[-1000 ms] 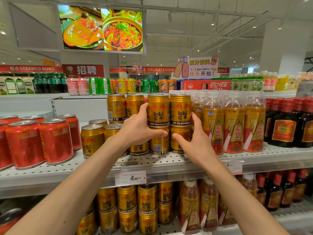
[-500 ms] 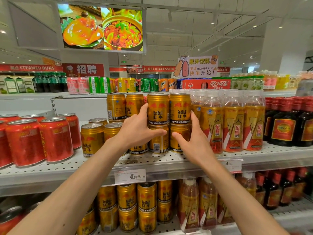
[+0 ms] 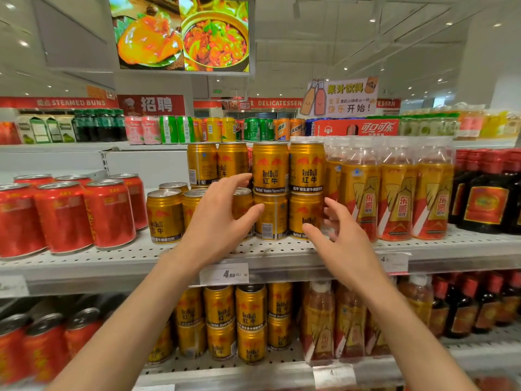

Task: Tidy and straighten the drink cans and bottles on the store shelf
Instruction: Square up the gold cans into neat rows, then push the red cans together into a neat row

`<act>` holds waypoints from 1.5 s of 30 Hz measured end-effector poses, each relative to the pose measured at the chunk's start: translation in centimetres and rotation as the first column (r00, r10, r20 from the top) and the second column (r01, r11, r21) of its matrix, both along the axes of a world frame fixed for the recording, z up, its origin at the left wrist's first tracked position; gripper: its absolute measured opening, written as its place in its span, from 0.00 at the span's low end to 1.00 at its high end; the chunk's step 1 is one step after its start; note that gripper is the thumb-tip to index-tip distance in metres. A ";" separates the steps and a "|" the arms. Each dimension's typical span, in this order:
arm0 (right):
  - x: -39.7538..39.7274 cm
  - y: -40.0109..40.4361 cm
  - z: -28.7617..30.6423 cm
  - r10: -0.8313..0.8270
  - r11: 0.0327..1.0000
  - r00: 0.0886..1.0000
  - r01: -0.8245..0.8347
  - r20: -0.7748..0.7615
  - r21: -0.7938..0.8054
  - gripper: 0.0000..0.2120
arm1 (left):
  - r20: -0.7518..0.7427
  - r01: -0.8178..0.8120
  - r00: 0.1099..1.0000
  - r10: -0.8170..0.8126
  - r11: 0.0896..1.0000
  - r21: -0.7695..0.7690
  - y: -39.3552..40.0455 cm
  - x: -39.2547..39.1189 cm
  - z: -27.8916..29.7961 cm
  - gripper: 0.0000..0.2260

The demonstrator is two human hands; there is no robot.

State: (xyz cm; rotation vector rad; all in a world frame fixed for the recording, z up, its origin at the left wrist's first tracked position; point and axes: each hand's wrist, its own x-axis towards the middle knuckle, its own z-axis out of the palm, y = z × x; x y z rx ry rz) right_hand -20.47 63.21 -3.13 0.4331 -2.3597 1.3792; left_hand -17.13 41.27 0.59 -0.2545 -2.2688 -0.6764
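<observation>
Gold Red Bull cans (image 3: 270, 167) stand two high on the white perforated shelf (image 3: 276, 249), with single gold cans (image 3: 165, 215) to their left. My left hand (image 3: 217, 221) hovers in front of the stack's left side, fingers spread and loosely bent, holding nothing. My right hand (image 3: 342, 244) is spread open just right of the lower gold can (image 3: 304, 215), its fingers near the orange-labelled bottles (image 3: 397, 198), gripping nothing.
Red cans (image 3: 64, 215) fill the shelf's left end and dark bottles with red caps (image 3: 485, 193) the right. A price tag (image 3: 224, 273) hangs on the shelf edge. The lower shelf (image 3: 225, 371) holds more gold cans, bottles and red cans.
Both hands have let go of the stacked gold cans and pulled back a little, with fingers now spread. The view has shifted closer and slightly upward.
</observation>
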 end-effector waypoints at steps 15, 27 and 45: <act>7.9 0.0 -11.4 0.175 0.971 0.944 -0.119 0.280 -0.207 0.07 | 0.214 -0.109 0.977 -0.018 0.819 0.563 -2.5 11.4 -14.1 0.07; 11.8 -8.6 -15.6 0.101 0.981 0.937 -0.037 0.333 -0.191 0.06 | 0.236 -0.066 0.964 -0.125 0.746 0.662 -11.8 14.5 -18.0 0.07; 18.3 -26.1 -13.4 0.006 0.984 0.972 0.037 0.236 -0.175 0.06 | 0.248 -0.027 0.952 -0.177 0.761 0.648 -29.9 19.3 -17.3 0.07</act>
